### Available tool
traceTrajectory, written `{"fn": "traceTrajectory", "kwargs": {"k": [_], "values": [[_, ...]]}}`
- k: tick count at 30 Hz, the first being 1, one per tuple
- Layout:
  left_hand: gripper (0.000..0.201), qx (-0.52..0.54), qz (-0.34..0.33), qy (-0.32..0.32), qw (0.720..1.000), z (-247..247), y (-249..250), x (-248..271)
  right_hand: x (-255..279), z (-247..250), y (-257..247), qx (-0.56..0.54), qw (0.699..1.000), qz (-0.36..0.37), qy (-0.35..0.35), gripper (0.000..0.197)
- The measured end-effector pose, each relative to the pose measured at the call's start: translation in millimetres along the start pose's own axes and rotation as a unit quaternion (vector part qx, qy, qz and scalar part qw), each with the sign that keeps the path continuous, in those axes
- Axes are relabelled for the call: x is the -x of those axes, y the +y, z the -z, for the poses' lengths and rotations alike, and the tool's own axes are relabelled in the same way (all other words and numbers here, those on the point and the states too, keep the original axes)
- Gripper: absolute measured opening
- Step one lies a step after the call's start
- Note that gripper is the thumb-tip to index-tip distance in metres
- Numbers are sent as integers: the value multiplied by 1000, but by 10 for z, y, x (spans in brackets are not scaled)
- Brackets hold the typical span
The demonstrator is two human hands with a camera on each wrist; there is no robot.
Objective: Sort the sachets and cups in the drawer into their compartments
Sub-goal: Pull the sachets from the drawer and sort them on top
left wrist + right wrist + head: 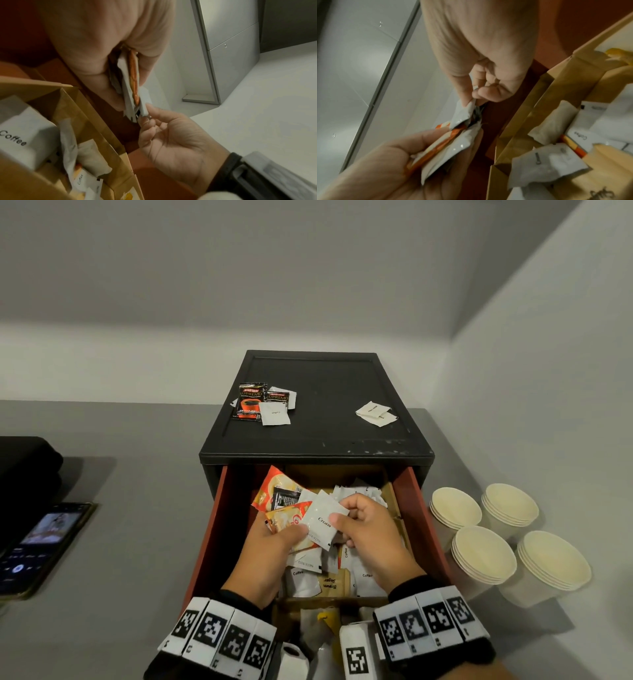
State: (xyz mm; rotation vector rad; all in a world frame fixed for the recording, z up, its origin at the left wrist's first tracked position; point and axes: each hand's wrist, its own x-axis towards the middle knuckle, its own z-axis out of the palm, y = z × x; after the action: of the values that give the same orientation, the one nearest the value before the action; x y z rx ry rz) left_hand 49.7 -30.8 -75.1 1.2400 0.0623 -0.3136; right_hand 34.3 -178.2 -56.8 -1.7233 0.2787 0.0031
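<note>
Open drawer (424, 508) of a black cabinet (317, 419) on a grey desk (137, 508), seen from above. Both hands work over the drawer's middle. The left hand (270, 546) grips a fan of sachets (284, 520), orange and white, between thumb and curled fingers; the left wrist view shows this bundle (132, 86) edge-on. The right hand (366, 529) pinches the top right corner of the white creamer sachet (323, 523) at the front of the fan, its other fingers curled; the right wrist view shows the same pinch (464, 115).

Surroundings: loose sachets marked "Coffee" (301, 578) lie in brown card compartments (394, 508) beneath the hands, with one marked "Brown Sugar" among them. On the cabinet top, a dark coffee sachet pile (263, 405) lies near the left edge, and a small pile of white sachets (375, 414) near the right edge. Four stacks of paper cups (507, 546) stand on the desk just beside the drawer's right wall. A lit phone (41, 546) lies near the desk's left edge, with a dark object (27, 463) behind it.

Hidden or unclear: the hands cover most of the drawer's middle compartment. Wristbands with square markers (219, 635) block the drawer's near end, where white items and a yellow tag are only partly seen. The dark object is cut off by the frame. Print on most sachets is too small to read.
</note>
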Motion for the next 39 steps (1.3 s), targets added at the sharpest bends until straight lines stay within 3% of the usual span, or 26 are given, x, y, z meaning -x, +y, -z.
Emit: {"fn": "traceTrajectory", "kwargs": {"k": [4,6,10,12,14,16,18,22,25,28,33,39], "values": [[38,12,5,11,1000,-1,-14,-14,-77,72,41,-93,992,-35,74,18],[38,17,5,10,1000,4,-12,-17,-101,103,34,-129,988,-42,78,15],[35,11,-4,0,1000,-30,1,10,-70,60,-7,-55,998,-25,9,5],[37,18,-5,0,1000,-31,7,15,-79,46,17,-26,999,-22,23,9],[38,31,0,7,999,-25,16,17,-96,92,25,-74,994,-32,79,10],[39,42,4,13,999,-20,20,18,-142,172,42,-152,978,-49,131,20],[40,46,3,17,999,-18,26,21,-180,190,64,-209,965,-77,135,37],[40,50,5,22,999,-16,25,20,-167,112,98,-91,986,-120,74,57],[39,28,-7,11,1000,-24,32,29,-34,23,35,-19,998,-52,-33,53],[35,6,-13,0,1000,-31,20,32,50,-80,19,-30,994,26,-104,53],[43,1,-36,-46,998,-33,14,39,-8,-111,66,40,995,84,-34,41],[36,-34,-32,-38,998,-39,-18,19,-25,-28,30,-14,999,47,-15,14]]}}
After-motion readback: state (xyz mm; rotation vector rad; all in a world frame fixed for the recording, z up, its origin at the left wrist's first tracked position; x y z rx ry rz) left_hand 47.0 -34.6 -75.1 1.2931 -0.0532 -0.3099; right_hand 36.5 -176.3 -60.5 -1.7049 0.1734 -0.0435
